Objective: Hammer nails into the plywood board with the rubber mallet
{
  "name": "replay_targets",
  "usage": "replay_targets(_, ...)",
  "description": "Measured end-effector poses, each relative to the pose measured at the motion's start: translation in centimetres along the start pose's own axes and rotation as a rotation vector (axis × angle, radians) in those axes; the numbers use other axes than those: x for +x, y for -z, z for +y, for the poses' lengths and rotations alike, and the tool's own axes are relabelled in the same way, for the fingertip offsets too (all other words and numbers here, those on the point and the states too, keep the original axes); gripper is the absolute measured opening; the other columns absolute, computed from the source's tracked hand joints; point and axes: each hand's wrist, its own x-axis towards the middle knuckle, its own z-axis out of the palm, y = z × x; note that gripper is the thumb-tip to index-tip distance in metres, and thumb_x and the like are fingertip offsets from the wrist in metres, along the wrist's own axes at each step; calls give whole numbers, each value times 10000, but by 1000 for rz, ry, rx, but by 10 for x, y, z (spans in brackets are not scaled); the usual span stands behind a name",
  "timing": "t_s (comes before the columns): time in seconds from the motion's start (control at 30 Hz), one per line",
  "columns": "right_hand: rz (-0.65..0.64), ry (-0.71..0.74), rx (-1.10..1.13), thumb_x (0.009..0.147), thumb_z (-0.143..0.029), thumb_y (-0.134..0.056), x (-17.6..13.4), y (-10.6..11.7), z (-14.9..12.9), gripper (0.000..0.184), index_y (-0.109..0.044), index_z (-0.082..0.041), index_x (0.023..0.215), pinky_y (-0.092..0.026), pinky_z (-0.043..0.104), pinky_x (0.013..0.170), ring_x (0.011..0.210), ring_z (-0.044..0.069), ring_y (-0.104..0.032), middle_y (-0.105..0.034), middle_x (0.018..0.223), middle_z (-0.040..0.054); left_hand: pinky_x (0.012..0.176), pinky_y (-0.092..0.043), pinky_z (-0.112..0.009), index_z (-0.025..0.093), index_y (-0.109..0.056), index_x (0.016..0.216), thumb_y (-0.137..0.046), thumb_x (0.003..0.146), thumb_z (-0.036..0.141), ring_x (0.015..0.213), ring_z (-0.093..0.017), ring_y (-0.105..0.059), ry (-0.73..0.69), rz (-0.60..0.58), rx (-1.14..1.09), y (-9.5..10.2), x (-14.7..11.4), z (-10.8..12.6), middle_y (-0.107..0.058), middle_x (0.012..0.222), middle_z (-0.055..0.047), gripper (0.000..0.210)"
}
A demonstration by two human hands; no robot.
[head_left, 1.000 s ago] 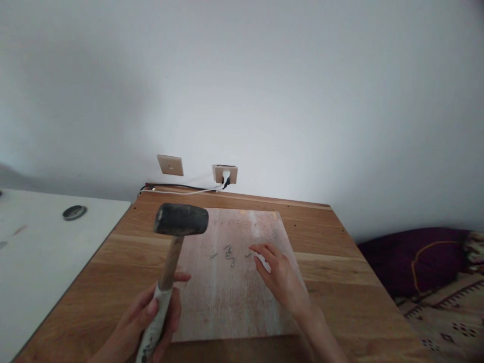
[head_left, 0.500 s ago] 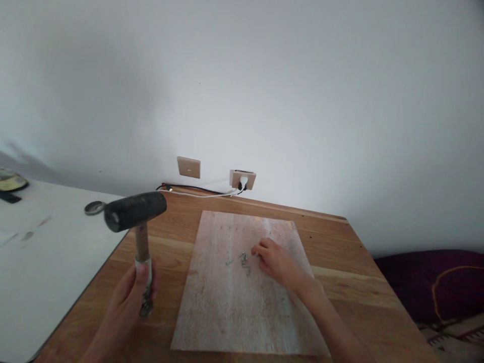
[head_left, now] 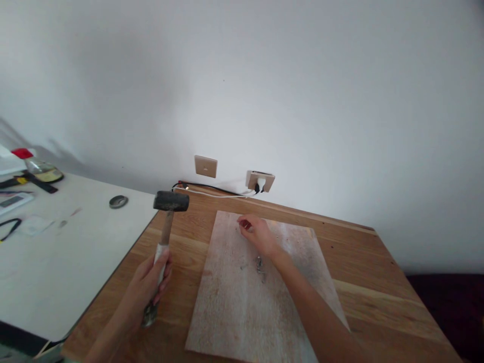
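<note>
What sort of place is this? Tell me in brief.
Probably a room at home used as a makeshift workbench: a wooden table against a plain wall with a socket, a hammer, a board and loose nails.

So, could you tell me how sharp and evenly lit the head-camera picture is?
Head view: soft daylight, with the wall brightest centre-right and a grey shadow at left; the mallet and left hand fairly sharp; the nails too small and soft to count.

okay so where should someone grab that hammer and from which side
Grip the hammer low on its wooden handle, by the pale taped end, as the left hand does, coming from below. The heavy black head sits on top, so a low hold gives swing and keeps fingers clear.
</note>
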Motion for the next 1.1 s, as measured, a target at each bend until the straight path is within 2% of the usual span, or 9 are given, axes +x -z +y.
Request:
replay_targets(0.17, -54, 17, -36, 849, -24, -623, 3, -9, -2, 241, -709, -177, 1015, -531, 305, 823, 829, 162, -680, -742, 947, 51, 310, -270, -193, 230, -470, 697, -658, 668, 818, 363, -93, -345, -33, -26, 249, 3, 3, -18, -422, 492, 77, 617)
replay_targets(0.23, -54, 11, -51, 870, -40, -614, 0, -10, 0, 235, -707, -176, 1037, -529, 312, 840, 855, 167, -683, -742, 966, 58, 331, -312, -226, 236, -489, 694, -624, 705, 816, 368, -123, -386, -82, -49, 342, 4, 1, -20, -436, 471, 61, 595)
replay_targets(0.37, -43, -18, -69, 872, -52, -629, 0, -12, 2, 260, -697, -179, 1088, -534, 325, 866, 870, 167, -684, -739, 976, 59, 537, -478, -282, 221, -599, 759, -562, 822, 713, 597, -218, -615, -306, -72, 542, -3, -4, -9, -642, 631, -27, 498)
replay_targets(0.43, -33, -31, -71, 876, -70, -648, 1, -15, 3, 257, -691, -178, 1105, -539, 334, 870, 867, 171, -686, -737, 963, 58, 628, -493, -296, 216, -623, 778, -517, 861, 671, 672, -238, -651, -388, -115, 626, -11, -4, -4, -685, 695, -41, 475)
replay_targets(0.53, -11, -40, -63, 884, -120, -687, -1, -16, 2, 311, -665, -178, 1189, -543, 352, 886, 893, 188, -687, -737, 964, 60, 677, -478, -294, 212, -653, 866, -472, 924, 595, 728, -246, -681, -413, -227, 714, -25, -2, 1, -721, 769, -43, 427)
replay_targets(0.67, 16, -43, -56, 872, -141, -712, -18, 1, 5, 465, -599, -162, 1322, -542, 374, 927, 978, 202, -673, -703, 1182, 119, 747, -462, -304, 220, -661, 1071, -444, 985, 472, 891, -275, -725, -414, -314, 824, -42, 0, 4, -765, 941, -77, 344)
replay_targets(0.8, 6, -54, -63, 903, -93, -614, -47, 33, 11, 297, -682, -171, 1181, -547, 359, 894, 927, 188, -677, -712, 1112, 100, 731, -445, -318, 219, -643, 1059, -429, 994, 456, 901, -301, -731, -392, -305, 933, -49, 1, 3, -763, 941, -104, 326)
replay_targets(0.93, -141, -13, -80, 920, -81, -580, -73, 54, 1, 253, -734, -180, 1094, -540, 302, 804, 887, 177, -681, -717, 1029, 86, 734, -455, -318, 225, -654, 1018, -452, 982, 482, 900, -298, -729, -409, -290, 856, -51, 3, -1, -763, 918, -87, 329)
replay_targets(1.1, -364, 38, -318, 928, -54, -571, -74, 53, -25, 229, -756, -151, 1020, -510, 316, 841, 952, 220, -680, -716, 1025, 114, 742, -488, -324, 219, -694, 985, -477, 948, 511, 834, -290, -726, -440, -245, 757, -53, 2, 0, -770, 863, -66, 366)
